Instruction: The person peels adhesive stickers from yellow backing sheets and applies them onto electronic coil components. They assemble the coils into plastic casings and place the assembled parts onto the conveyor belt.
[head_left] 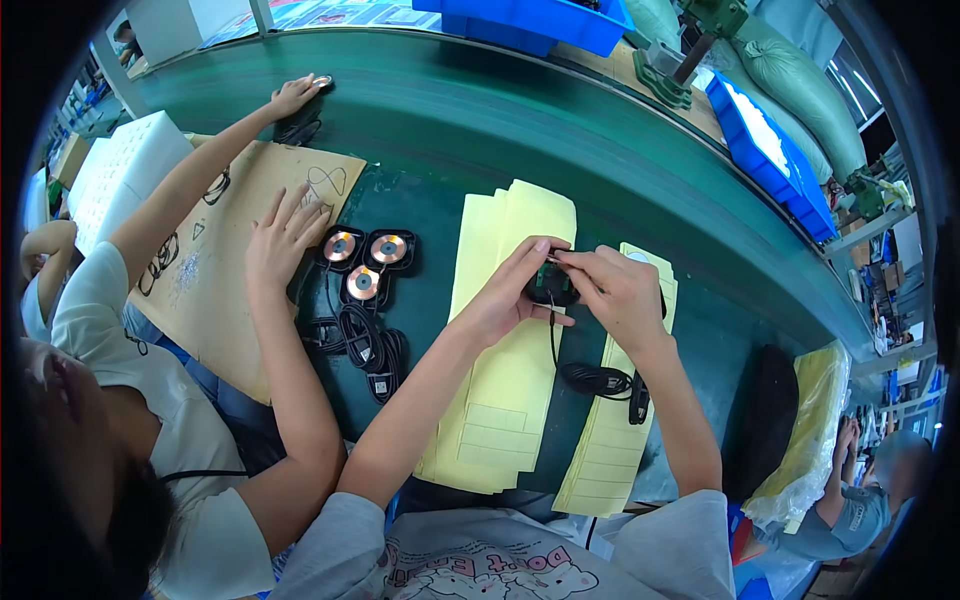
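The left hand [505, 295] cradles a black housing [548, 290] above the yellow sheets [490, 370], mid-worktop [715, 345]; the right hand [622, 298] pinches at its far rim, fingers hiding the exact part. A coiled black cable [595, 380] lies toward the near edge. To the left crowd three copper coils [363, 284] and a co-worker's spread hand [283, 238]. A dark object [766, 425] by the right edge is unclear.
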